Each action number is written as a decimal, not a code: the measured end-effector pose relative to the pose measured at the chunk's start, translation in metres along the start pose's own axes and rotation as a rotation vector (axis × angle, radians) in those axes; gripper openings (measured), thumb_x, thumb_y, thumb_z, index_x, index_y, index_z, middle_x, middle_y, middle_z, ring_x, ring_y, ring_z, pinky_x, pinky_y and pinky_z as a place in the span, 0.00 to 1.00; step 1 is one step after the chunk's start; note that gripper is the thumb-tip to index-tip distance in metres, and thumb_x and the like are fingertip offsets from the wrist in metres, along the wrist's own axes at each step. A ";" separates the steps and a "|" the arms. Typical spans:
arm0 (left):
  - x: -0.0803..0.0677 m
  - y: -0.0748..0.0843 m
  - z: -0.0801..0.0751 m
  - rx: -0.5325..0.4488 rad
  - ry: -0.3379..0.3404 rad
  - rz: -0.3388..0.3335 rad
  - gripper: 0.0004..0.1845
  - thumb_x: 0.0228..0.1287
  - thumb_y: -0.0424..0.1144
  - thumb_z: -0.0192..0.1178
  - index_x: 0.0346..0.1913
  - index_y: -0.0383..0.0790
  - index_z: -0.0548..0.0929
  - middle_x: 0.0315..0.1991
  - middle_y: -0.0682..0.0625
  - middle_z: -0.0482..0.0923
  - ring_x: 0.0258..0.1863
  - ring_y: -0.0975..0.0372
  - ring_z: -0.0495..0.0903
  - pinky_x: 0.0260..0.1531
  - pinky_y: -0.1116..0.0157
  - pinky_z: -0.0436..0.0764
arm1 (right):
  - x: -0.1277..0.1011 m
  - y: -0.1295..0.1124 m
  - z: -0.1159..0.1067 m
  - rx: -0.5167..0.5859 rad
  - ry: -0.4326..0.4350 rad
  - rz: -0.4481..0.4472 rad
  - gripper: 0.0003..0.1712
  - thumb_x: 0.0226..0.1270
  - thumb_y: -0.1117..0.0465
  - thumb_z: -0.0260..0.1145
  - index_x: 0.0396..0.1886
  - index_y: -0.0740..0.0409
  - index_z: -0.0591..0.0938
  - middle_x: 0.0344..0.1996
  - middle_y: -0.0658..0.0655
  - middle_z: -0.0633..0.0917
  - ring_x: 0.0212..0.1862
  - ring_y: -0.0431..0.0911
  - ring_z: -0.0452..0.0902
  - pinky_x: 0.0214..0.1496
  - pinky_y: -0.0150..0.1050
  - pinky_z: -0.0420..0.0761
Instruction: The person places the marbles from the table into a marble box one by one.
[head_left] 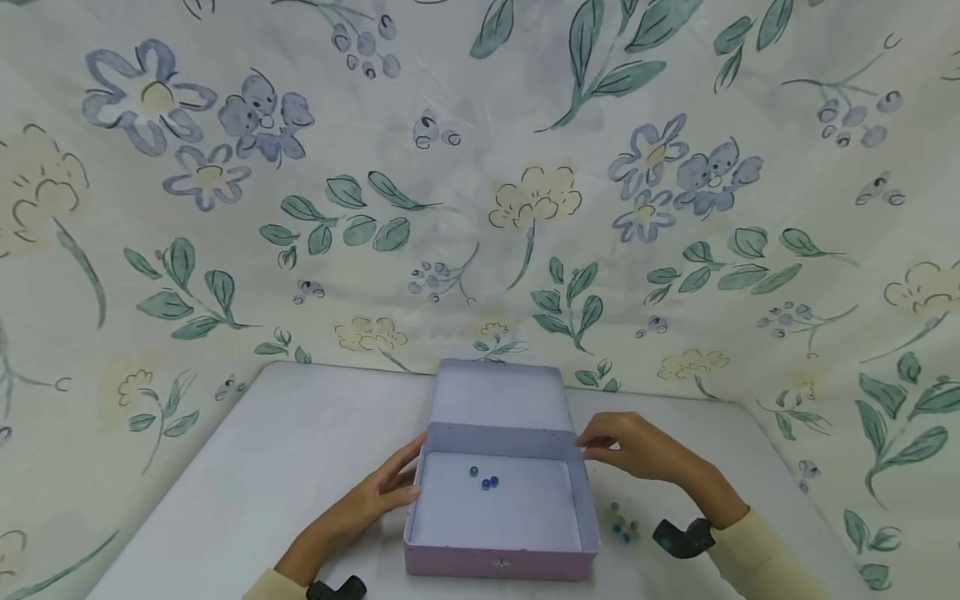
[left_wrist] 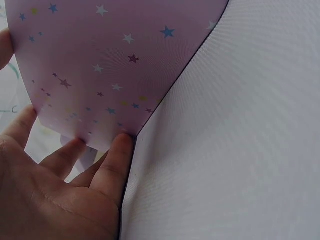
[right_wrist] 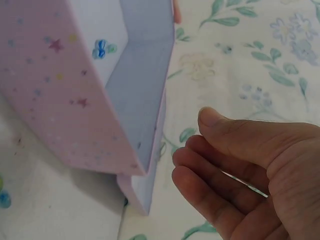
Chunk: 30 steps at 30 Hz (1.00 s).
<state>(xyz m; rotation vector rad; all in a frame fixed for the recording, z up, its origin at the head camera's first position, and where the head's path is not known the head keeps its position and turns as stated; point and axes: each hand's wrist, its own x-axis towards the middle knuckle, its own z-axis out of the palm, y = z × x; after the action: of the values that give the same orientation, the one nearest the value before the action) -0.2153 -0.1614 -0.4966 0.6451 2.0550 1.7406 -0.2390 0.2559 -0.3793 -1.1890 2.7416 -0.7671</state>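
Note:
A pink box [head_left: 502, 564] patterned with stars stands on the white table, its lid [head_left: 498, 396] tipped back. Inside lie a green marble [head_left: 474, 472] and two blue marbles [head_left: 490, 482]. My left hand [head_left: 367, 502] rests its fingertips and thumb against the box's outer left wall; in the left wrist view its fingers [left_wrist: 114, 167] lie fairly straight along the starry side. By the back right corner is my right hand [head_left: 637, 447]. Its loosely bent fingers [right_wrist: 200, 192] hold nothing and stand apart from the box in the right wrist view.
Several green, blue and brownish marbles [head_left: 624, 525] lie on the table just right of the box. The white table [head_left: 300, 433] ends at the back against a hanging flowered cloth [head_left: 465, 275], which also surrounds its sides.

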 end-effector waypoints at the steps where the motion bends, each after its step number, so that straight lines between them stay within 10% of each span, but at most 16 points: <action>1: 0.000 0.000 0.000 0.001 0.000 -0.001 0.39 0.76 0.39 0.50 0.82 0.53 0.43 0.82 0.38 0.34 0.75 0.28 0.46 0.67 0.28 0.54 | -0.004 0.002 -0.001 0.004 0.005 0.010 0.09 0.65 0.66 0.69 0.45 0.58 0.87 0.40 0.52 0.89 0.42 0.35 0.83 0.45 0.30 0.85; 30: -0.001 0.002 0.001 -0.013 0.021 -0.042 0.39 0.76 0.41 0.52 0.81 0.56 0.45 0.82 0.40 0.35 0.76 0.29 0.46 0.67 0.29 0.54 | -0.076 0.054 0.037 0.107 0.013 0.202 0.08 0.65 0.65 0.68 0.43 0.60 0.87 0.39 0.55 0.89 0.40 0.31 0.80 0.40 0.31 0.83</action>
<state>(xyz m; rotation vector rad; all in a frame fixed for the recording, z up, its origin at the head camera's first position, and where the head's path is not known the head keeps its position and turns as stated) -0.2136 -0.1608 -0.4953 0.5779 2.0552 1.7427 -0.2133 0.3246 -0.4477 -0.8735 2.7362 -0.8853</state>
